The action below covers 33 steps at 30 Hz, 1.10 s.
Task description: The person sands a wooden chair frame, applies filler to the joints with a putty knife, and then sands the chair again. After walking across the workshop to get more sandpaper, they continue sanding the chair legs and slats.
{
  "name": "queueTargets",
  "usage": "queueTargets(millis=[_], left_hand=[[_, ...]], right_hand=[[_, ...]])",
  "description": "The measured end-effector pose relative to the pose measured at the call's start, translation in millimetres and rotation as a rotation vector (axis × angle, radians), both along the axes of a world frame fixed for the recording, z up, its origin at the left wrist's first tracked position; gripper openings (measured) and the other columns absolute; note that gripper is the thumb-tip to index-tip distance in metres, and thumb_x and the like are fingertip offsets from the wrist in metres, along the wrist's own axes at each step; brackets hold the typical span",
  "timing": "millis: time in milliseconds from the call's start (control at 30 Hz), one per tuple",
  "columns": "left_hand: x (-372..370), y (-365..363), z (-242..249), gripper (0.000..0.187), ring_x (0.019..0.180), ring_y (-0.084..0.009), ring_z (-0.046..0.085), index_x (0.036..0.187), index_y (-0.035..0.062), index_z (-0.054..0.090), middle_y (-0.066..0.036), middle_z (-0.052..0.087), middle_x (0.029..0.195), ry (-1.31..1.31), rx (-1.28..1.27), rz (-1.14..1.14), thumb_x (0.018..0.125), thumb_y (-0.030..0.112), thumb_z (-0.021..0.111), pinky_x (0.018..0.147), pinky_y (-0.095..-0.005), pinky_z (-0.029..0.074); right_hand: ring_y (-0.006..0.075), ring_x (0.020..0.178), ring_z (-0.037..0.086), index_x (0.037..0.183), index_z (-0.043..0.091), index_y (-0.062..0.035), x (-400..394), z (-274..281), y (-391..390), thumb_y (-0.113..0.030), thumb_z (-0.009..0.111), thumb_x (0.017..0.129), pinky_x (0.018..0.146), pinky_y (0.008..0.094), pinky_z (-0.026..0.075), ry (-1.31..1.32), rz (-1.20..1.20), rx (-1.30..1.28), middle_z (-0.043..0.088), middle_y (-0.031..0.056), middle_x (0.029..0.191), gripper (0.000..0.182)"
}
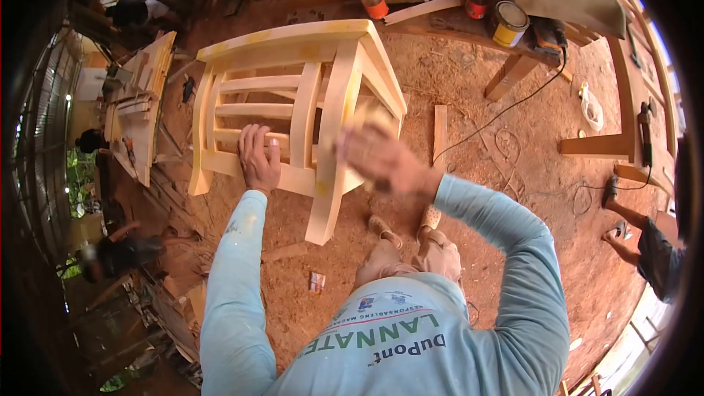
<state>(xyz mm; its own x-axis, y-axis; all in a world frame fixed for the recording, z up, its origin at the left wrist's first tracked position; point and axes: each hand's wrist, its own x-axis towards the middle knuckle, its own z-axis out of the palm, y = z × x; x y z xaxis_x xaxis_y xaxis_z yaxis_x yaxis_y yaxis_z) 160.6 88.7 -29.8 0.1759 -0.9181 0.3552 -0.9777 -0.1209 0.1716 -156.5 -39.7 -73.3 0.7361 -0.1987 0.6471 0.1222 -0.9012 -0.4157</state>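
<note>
Fingers of your left hand (258, 158) lie flat and spread on a lower rail of the unpainted wooden chair frame (293, 103), pressing it steady rather than gripping. Your right hand (378, 160) is blurred; it seems curled around a small pale pad or block, probably sandpaper, though you cannot tell for sure, and it sits against the front leg (334, 139) just right of your left fingers. That leg's long axis runs from the seat frame beyond your fingertips down toward your feet, so the right hand is the nearer one to it. Past the chair, beyond both hands, a workbench (455, 26) carries a yellow tin (507, 23) and two bottles (374, 0). A black cord (506, 110) trails over the sawdust floor to the right of your right hand. Another person's leg (623, 216) stands well apart on that side.
</note>
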Motion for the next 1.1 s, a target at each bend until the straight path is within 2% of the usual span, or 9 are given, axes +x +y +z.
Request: queueTargets(millis=[133,333,433,600,667,800,867,933,1100], left_hand=[[-0.6,0.5,-1.0,0.035,0.129,-0.0466,0.048,0.121,-0.0026,0.061,-0.025,0.059,0.130,-0.001,-0.005,0.001,0.098,0.023,0.054,0.114,-0.0545,0.035],[-3.1,-1.1,2.6,0.034,0.129,-0.0466,0.049,0.120,-0.0023,0.062,-0.025,0.059,0.129,0.000,-0.014,-0.002,0.098,0.022,0.054,0.113,-0.0538,0.036],[0.6,1.8,-1.0,0.034,0.129,-0.0465,0.048,0.120,-0.0008,0.063,-0.024,0.060,0.130,0.024,-0.019,0.004,0.096,0.023,0.057,0.113,-0.0539,0.036],[6.2,2.4,-7.6,0.035,0.129,-0.0468,0.048,0.120,-0.0008,0.064,-0.024,0.060,0.130,0.011,-0.036,0.003,0.095,0.024,0.060,0.112,-0.0548,0.037],[0.9,2.3,-1.8,0.034,0.129,-0.0470,0.050,0.121,-0.0015,0.063,-0.025,0.060,0.130,0.004,-0.025,0.007,0.099,0.023,0.056,0.113,-0.0529,0.037],[7.6,0.3,-7.9,0.033,0.127,-0.0459,0.051,0.119,0.0001,0.064,-0.023,0.062,0.126,-0.007,-0.052,-0.008,0.095,0.023,0.060,0.112,-0.0533,0.038],[9.4,1.5,-9.7,0.033,0.126,-0.0454,0.051,0.118,0.0009,0.064,-0.022,0.062,0.125,-0.002,-0.069,-0.012,0.093,0.023,0.061,0.111,-0.0536,0.038],[9.3,1.1,-9.8,0.033,0.125,-0.0451,0.052,0.118,0.0011,0.065,-0.022,0.062,0.125,-0.002,-0.075,-0.013,0.093,0.023,0.062,0.111,-0.0534,0.038],[9.2,1.0,-10.8,0.034,0.124,-0.0449,0.052,0.117,0.0012,0.066,-0.023,0.063,0.124,-0.022,-0.082,-0.004,0.093,0.024,0.063,0.110,-0.0528,0.039]], right_hand=[[0.0359,0.145,0.047,0.144,0.055,-0.0031,31.2,14.3,-92.2,-0.011,0.058,0.091,0.119,0.0532,0.031,-0.118,-0.461,-0.024,0.056,0.0160,0.150,0.054],[0.0296,0.157,0.025,0.153,0.048,-0.0063,21.5,-11.2,11.8,-0.022,0.063,0.087,0.126,0.0586,0.017,0.153,0.036,0.069,0.035,0.0151,0.166,0.070],[0.0275,0.158,0.020,0.156,0.044,-0.0109,-0.6,-38.4,113.7,-0.048,0.035,0.107,0.129,0.0574,0.012,0.104,0.284,0.167,0.028,0.0138,0.169,0.062],[0.0309,0.152,0.036,0.156,0.040,-0.0047,-9.6,41.1,31.0,-0.041,0.028,0.110,0.127,0.0535,0.013,-0.002,0.012,0.111,0.035,0.0163,0.166,0.060],[0.0321,0.152,0.037,0.155,0.042,-0.0035,17.0,14.0,-13.2,-0.012,0.054,0.094,0.126,0.0541,0.018,-0.071,-0.256,-0.005,0.044,0.0180,0.160,0.063],[0.0332,0.152,0.038,0.155,0.042,-0.0017,9.3,0.4,53.5,-0.015,0.056,0.090,0.125,0.0579,0.020,0.099,-0.035,0.128,0.044,0.0195,0.160,0.068],[0.0293,0.157,0.027,0.158,0.037,-0.0008,-2.5,-33.0,127.3,-0.038,0.050,0.102,0.127,0.0580,0.016,0.169,0.159,0.178,0.029,0.0172,0.168,0.068],[0.0316,0.157,0.027,0.156,0.041,-0.0033,-21.6,-22.0,179.7,-0.028,0.061,0.089,0.125,0.0602,0.018,0.156,0.296,0.392,0.037,0.0187,0.164,0.074],[0.0305,0.155,0.032,0.157,0.042,-0.0057,-20.3,12.4,110.4,-0.032,0.068,0.088,0.126,0.0557,0.018,0.049,0.103,0.221,0.038,0.0163,0.164,0.078]])
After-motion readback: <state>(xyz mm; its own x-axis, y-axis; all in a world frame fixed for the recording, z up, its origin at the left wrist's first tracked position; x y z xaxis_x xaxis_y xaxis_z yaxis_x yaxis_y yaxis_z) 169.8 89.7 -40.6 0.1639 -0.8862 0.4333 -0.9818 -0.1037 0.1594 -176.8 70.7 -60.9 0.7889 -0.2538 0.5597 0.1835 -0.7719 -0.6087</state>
